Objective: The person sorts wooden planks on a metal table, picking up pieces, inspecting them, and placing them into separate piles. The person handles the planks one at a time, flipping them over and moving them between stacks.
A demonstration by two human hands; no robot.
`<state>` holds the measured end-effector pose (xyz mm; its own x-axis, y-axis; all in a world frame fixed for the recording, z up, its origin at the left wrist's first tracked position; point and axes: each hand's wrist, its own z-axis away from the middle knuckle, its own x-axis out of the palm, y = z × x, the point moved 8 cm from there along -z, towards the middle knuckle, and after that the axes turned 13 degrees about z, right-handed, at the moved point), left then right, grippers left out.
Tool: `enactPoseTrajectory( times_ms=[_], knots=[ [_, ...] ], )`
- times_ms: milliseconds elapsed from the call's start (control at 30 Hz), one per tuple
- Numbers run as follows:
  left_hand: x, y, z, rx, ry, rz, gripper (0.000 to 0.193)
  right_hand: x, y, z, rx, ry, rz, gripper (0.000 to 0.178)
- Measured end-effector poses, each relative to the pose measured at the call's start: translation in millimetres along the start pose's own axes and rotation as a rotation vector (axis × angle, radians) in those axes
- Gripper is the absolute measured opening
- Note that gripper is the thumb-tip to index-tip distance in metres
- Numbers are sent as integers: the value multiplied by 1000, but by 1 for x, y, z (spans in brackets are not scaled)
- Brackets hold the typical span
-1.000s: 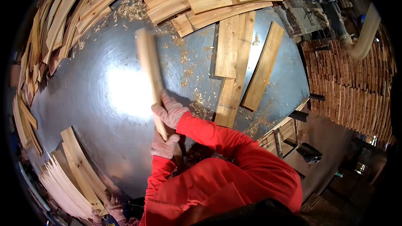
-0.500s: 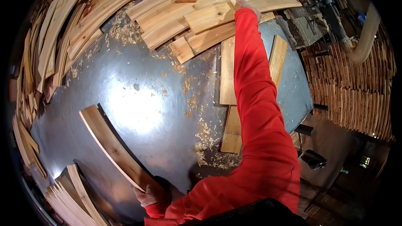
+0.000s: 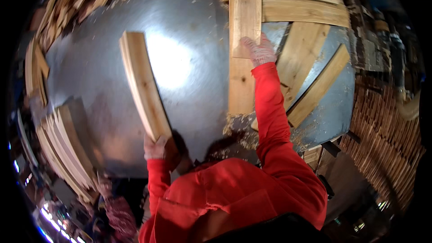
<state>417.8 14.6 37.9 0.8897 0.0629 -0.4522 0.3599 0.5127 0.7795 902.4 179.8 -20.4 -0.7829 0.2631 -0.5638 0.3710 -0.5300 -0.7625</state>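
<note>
My left hand point(image 3: 155, 147), in a pale glove, is closed round the near end of a short stack of wooden boards point(image 3: 143, 85), set slightly aslant on the metal tabletop. The stack's side shows more than one layer. My right hand point(image 3: 260, 50), gloved in pinkish white, grips the near end of another wooden board point(image 3: 246, 11), thumb on its upper face. This board points away from me and overlaps a knotted board point(image 3: 240, 87) below it. Its far end leaves the picture at the top.
Crosswise boards point(image 3: 301, 11) lie at the far right, with two slanting boards point(image 3: 302, 54) point(image 3: 319, 85) nearer. At lower left, another person's hand point(image 3: 104, 185) touches a board stack point(image 3: 67, 148). Shavings point(image 3: 238, 128) litter the metal tabletop point(image 3: 198, 103). Stacked slats point(image 3: 382, 144) stand right.
My right hand has come back from the far boards and now grips a lengthwise board. My left hand still holds its boards. Another person's hand now shows at lower left; the view has shifted.
</note>
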Motion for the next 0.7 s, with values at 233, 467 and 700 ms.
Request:
enactPoseTrajectory(
  times_ms=[233, 467, 700],
  knots=[
    [-5, -31, 6, -26, -57, 127, 36, 22, -121, 97, -338, 166, 856, 53],
    [-15, -76, 5, -72, -115, 344, 44, 110, -93, 173, -312, -48, 1096, 107],
    [-49, -103, 23, -183, -121, 458, 46, 177, -101, 202, -254, 63, 1002, 111]
  ],
)
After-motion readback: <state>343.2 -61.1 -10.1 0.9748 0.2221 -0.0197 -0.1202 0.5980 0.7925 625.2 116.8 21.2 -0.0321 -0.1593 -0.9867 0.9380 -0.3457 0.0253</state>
